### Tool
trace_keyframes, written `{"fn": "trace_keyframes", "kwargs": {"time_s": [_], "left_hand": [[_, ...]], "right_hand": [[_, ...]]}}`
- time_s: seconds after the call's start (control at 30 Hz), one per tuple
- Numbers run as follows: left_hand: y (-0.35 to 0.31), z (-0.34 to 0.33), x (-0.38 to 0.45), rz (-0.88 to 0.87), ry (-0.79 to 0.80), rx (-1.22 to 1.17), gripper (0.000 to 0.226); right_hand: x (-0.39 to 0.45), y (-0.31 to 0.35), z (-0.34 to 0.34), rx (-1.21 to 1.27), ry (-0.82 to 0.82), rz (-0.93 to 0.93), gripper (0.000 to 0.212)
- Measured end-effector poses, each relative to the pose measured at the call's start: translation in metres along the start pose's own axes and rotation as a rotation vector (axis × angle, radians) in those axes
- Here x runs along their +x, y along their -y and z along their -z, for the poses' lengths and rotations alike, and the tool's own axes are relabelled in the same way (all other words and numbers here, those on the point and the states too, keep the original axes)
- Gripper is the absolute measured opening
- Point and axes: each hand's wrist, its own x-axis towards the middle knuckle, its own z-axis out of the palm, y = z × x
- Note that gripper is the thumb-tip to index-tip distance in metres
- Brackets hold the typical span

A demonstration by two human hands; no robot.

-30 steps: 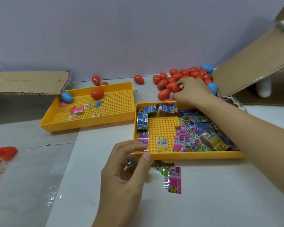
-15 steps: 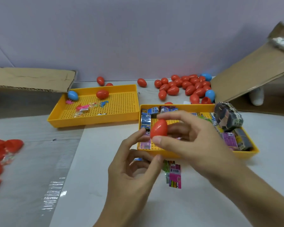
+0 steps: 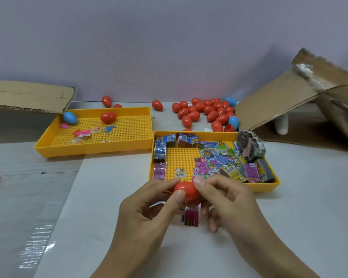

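Hands [image 3: 187, 205] pinching glossy red egg [image 3: 186, 191]

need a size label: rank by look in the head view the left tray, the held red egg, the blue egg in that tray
1. left tray
2. held red egg
3. blue egg
The red egg only looks bigger than the blue one; it is nearer the camera, so that pair is unsure.
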Motion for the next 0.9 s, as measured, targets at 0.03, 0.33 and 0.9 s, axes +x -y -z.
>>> {"fn": "trace_keyframes", "kwargs": {"time_s": [0.03, 0.33, 0.9], "left_hand": [[0.0006, -0.0001, 0.0, 0.023, -0.003, -0.021, 0.025], [0.0013, -0.0037, 0.0014, 0.13, 0.007, -0.085, 0.026], [-0.0006, -0.0037, 0.0015, 0.182, 0.002, -0.081, 0.015]], "right_hand": [[-0.0002, -0.0006, -0.0001, 0.005, 0.01, -0.015, 0.032], [0.0007, 0.0019, 0.0046, 0.087, 0.093, -0.041, 0.023], [0.0013, 0.0013, 0.0051, 0.102, 0.108, -0.032, 0.022]]}}
